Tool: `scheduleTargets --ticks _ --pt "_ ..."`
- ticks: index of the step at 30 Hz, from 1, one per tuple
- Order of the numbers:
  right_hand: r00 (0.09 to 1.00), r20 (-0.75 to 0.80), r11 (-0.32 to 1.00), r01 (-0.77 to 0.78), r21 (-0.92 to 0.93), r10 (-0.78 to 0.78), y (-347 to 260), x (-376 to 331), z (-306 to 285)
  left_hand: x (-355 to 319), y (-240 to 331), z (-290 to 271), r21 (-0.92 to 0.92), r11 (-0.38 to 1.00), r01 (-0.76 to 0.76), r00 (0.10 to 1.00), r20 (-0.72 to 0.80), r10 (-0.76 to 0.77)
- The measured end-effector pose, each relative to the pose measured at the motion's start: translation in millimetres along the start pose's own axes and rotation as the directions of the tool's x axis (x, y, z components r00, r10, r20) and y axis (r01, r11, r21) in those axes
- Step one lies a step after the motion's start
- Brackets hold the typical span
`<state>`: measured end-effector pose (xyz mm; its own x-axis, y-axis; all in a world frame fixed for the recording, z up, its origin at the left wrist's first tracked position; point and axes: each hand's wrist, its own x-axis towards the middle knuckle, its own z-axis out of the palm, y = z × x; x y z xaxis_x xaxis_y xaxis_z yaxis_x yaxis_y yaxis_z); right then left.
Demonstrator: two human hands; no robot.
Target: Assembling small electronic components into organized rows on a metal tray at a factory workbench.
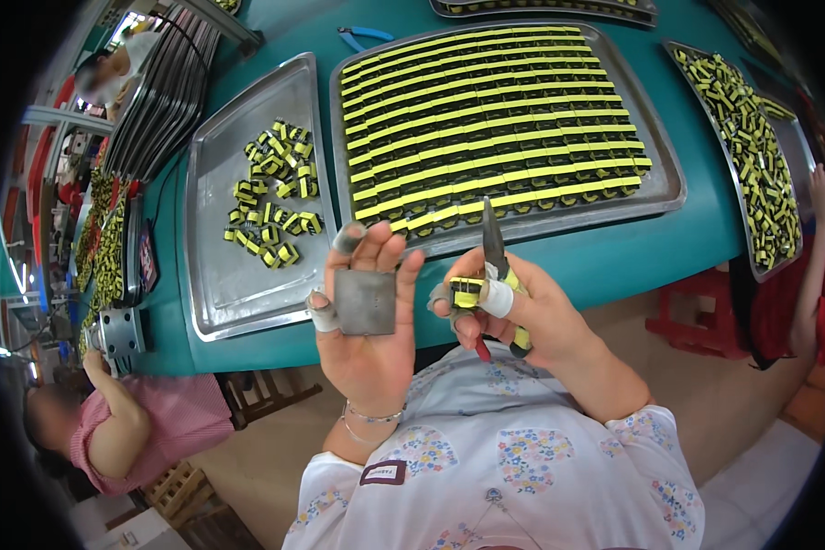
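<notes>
My left hand [368, 362] is turned palm up, with a thin grey square plate [367, 303] lying across its fingers and the thumb at the plate's edge. My right hand [552, 321] holds pliers [492, 234] with dark jaws pointing away from me; parts of yellow and red handles show. Between the thumb and fingers of that same hand is a small black-and-yellow block-shaped component [467, 292]. Worn coverings or tape wrap several fingertips. Just beyond both hands, a metal tray [665, 174] carries tight rows of the same components [490, 128].
A second tray [202, 275] to the left has a loose pile of components [270, 188]. Blue-handled cutters [365, 37] lie at the far edge. Another heaped tray [747, 165] stands at right, near a red stool [701, 316]. Stacked trays [160, 96] and a co-worker [147, 422] are at left.
</notes>
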<state>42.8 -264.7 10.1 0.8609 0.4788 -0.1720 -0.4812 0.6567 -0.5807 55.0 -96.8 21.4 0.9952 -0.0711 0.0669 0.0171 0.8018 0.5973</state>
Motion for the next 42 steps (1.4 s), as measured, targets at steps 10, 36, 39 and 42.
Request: scheduleTargets --ticks 10,36,39,42 --pt "0.855 0.195 0.415 0.418 -0.808 -0.480 3 1 15 1 -11 25 0.217 0.976 0.037 0.999 -0.036 -0.030" --pt "0.794 0.267 0.268 0.467 -0.843 -0.546 3 4 10 -8 -19 14 0.578 0.815 -0.047 0.984 0.165 -0.061" --pt "0.795 0.292 0.258 0.481 -0.838 -0.532 5 4 10 -10 -18 15 0.600 0.799 -0.028 0.983 0.161 -0.086" --pt "0.800 0.292 0.260 0.476 -0.840 -0.524 4 3 9 -11 -21 15 0.626 0.780 -0.017 0.985 0.145 -0.095"
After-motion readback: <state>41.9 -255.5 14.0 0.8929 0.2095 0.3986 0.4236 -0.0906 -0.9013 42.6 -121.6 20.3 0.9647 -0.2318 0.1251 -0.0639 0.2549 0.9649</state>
